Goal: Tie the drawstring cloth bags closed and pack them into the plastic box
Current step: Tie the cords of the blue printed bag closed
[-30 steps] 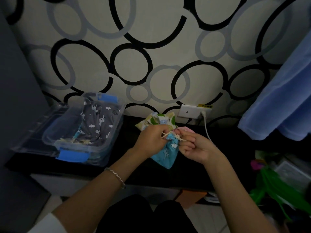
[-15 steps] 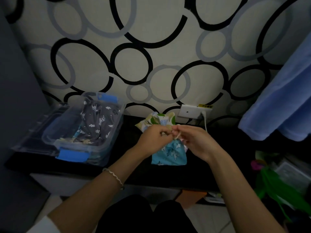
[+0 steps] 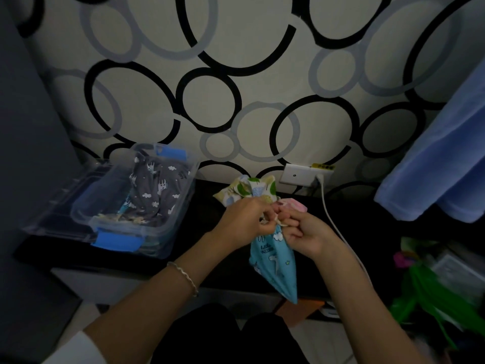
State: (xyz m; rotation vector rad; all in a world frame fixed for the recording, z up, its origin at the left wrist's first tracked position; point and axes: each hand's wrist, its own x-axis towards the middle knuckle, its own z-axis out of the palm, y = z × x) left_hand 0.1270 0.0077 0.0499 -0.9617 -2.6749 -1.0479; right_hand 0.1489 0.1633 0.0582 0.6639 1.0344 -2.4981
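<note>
While my left hand (image 3: 244, 222) and my right hand (image 3: 304, 232) both pinch cord (image 3: 278, 222) at neck, blue bag (image 3: 273, 261) hangs over front edge of black surface (image 3: 207, 204). Cloth seems soft, light; best hold at gathered neck.

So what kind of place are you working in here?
Probably a room at home: ringed wallpaper, a wall socket with a cable plugged in, and blue cloth hanging on the right.
</note>
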